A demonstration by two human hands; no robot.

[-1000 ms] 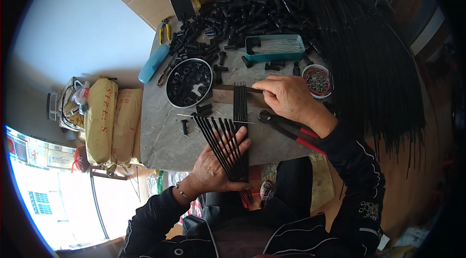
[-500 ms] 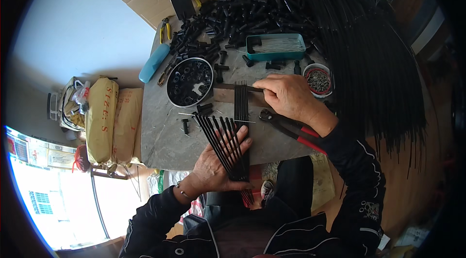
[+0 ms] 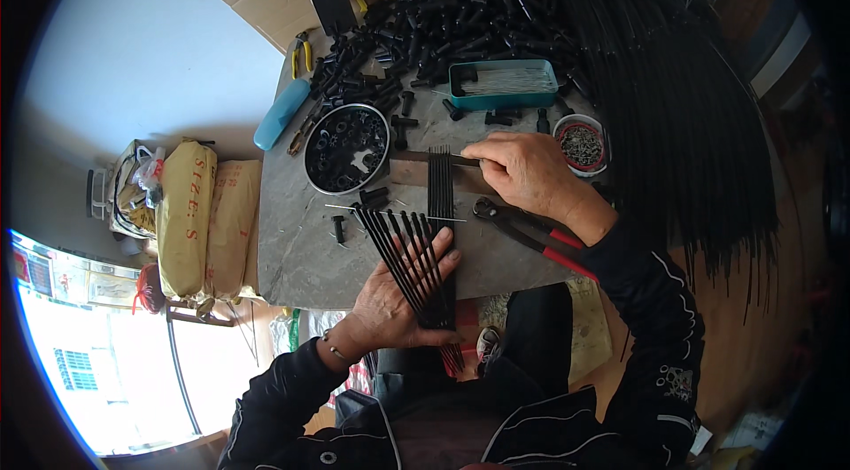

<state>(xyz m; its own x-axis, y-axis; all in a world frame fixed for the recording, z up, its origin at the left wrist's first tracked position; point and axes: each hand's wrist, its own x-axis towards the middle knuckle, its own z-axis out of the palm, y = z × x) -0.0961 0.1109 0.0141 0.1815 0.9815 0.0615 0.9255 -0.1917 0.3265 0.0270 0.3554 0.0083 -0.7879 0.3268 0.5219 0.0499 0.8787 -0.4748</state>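
Note:
My left hand (image 3: 394, 297) is closed round the lower part of a fan of thin black rods (image 3: 403, 249); their upper ends are strung on a straight, pale wire (image 3: 396, 212). A second, flat row of black rods (image 3: 440, 187) stands upright behind that wire, its tips toward a brown strip (image 3: 416, 173) on the table. My right hand (image 3: 522, 171) pinches a thin wire (image 3: 458, 155) at the tips of this row. Its fingertips partly hide the wire. Beside my right wrist lie pincers with red handles (image 3: 531, 235).
A round bowl (image 3: 310, 165) holds small black rings. Behind are a teal tin (image 3: 500, 102) of wires, a white tub (image 3: 567, 165) of small metal bits and a heap of black tubular parts (image 3: 478, 14). Long black rods (image 3: 673, 116) hang over the right edge. Yellow-handled pliers (image 3: 302, 54) lie far left.

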